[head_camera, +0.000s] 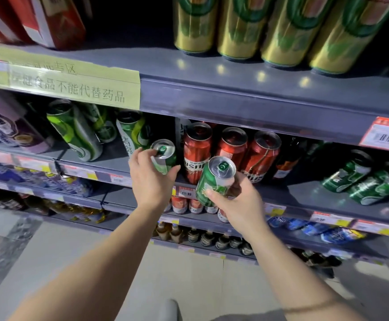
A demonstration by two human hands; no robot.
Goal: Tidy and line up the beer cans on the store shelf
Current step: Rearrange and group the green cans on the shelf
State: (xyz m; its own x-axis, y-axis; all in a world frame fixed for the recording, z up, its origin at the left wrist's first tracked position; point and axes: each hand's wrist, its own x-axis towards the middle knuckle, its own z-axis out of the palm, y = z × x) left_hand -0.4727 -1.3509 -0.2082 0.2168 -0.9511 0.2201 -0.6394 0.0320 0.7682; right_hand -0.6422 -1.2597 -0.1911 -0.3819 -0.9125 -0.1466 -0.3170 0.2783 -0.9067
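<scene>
— Grey store shelving [246, 93] fills the view, several tiers of it, over a pale tiled floor [189, 274]. What sits on the tier at hand height?

— Green beer cans at the left, some leaning: a tall green can [77, 133] tilts hard to the right, and another green-and-white can [131, 133] stands behind the left hand. Three red cans [230, 149] stand upright in a row to the right of a thin divider [178, 137]. Further right, two dark green cans [362, 179] lean together near the shelf's front edge.

— And the hands?

— The left hand [150, 179] grips a small green can [164, 156] resting on the shelf just left of the red row; its fingers curl over the top rim and the thumb presses the side. The right hand [237, 202] holds a second small green can [214, 179] in the air in front of the shelf edge, tilted so its silver lid faces the camera. Thumb on the near side, fingers wrapped behind.

— Anything above?

— Tall gold-and-green cans [281, 31] line the upper tier, with red boxes [50, 22] to their left. A yellow paper sign [73, 82] with printed characters hangs on the shelf edge, and an orange price tag [385, 135] at far right.
</scene>
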